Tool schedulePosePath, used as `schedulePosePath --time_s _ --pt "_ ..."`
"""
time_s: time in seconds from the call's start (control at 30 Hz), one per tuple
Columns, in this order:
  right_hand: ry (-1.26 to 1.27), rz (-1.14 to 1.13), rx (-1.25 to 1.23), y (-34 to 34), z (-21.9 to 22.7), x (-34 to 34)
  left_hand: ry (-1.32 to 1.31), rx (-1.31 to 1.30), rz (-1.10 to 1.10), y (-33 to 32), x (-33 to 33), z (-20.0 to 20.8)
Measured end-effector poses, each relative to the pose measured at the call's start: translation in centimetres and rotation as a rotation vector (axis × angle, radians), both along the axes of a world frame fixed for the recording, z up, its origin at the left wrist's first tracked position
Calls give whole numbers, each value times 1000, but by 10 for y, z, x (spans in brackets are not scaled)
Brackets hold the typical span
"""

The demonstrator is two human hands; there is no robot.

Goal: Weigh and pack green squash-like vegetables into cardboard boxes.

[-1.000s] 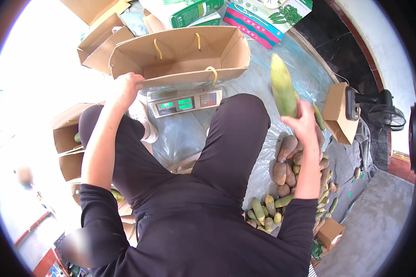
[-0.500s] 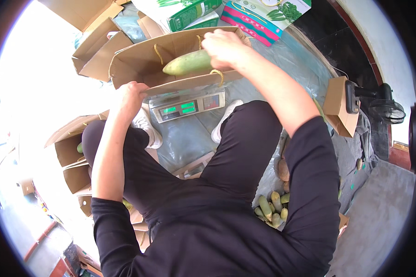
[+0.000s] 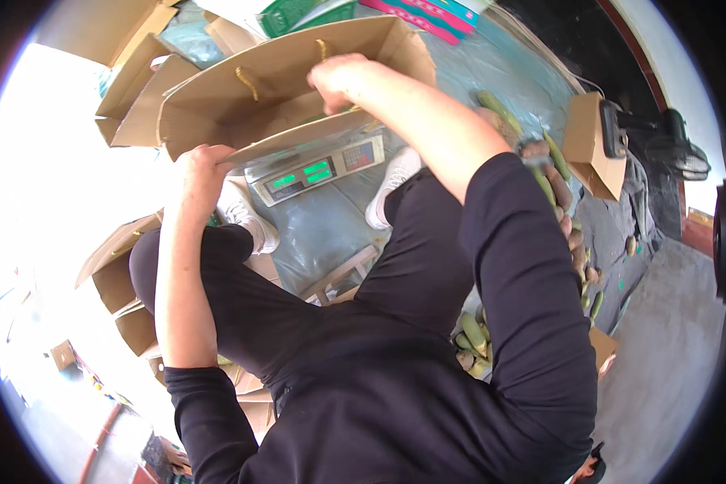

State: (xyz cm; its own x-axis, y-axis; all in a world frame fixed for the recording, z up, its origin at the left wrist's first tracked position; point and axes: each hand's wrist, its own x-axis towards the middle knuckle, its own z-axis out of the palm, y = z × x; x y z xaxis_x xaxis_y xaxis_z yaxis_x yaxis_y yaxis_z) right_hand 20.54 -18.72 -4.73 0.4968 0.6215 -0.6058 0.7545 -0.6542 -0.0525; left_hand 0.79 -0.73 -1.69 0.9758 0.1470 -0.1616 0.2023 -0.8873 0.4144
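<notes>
Two hands, well apart, on one long brown carton (image 3: pixel 285 71). Left hand (image 3: pixel 203 168) clamped on the near rim at the left corner; right hand (image 3: pixel 340 81) inside the mouth, fingers curled, grip can't be told. One green vegetable (image 3: pixel 313 119) in the carton, only a sliver visible below the right hand; can't read which way it points. Carton's long axis runs left-right, right end slightly farther out, mouth facing up. Two yellow rope handles (image 3: pixel 247 83) visible on the far wall; near wall partly behind the right forearm. One scale (image 3: pixel 319 171) at the near wall, two green readouts lit. Two white shoes (image 3: pixel 246 216), one each side below it. Edges: a second open carton (image 3: pixel 149 101) sits just beside the left end, so that side's tight. Right side has more room: plastic sheet (image 3: pixel 453 71) between carton and the vegetable pile (image 3: pixel 558 187), overlapping, not countable. One fan (image 3: pixel 676 145) and one upright box (image 3: pixel 590 145) beyond the pile. Inside, room left of the right hand.
</notes>
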Motion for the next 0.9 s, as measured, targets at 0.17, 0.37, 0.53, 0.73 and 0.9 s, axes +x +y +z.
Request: schedulePosePath --time_s 0.17,0.37,0.53,0.73,0.9 --pt "-8 -45 749 -54 37 18 31 -65 -18 3 1 0" --pt "227 -615 1063 -218 46 -17 48 -68 -13 12 3 -9" --pt "-10 -872 791 -356 -36 -110 54 -177 8 20 3 -22" --pt "29 -982 365 -442 -175 -288 88 -145 35 38 -5 -18" --pt "454 -1621 221 -474 -241 -454 70 -4 -26 28 5 -33"
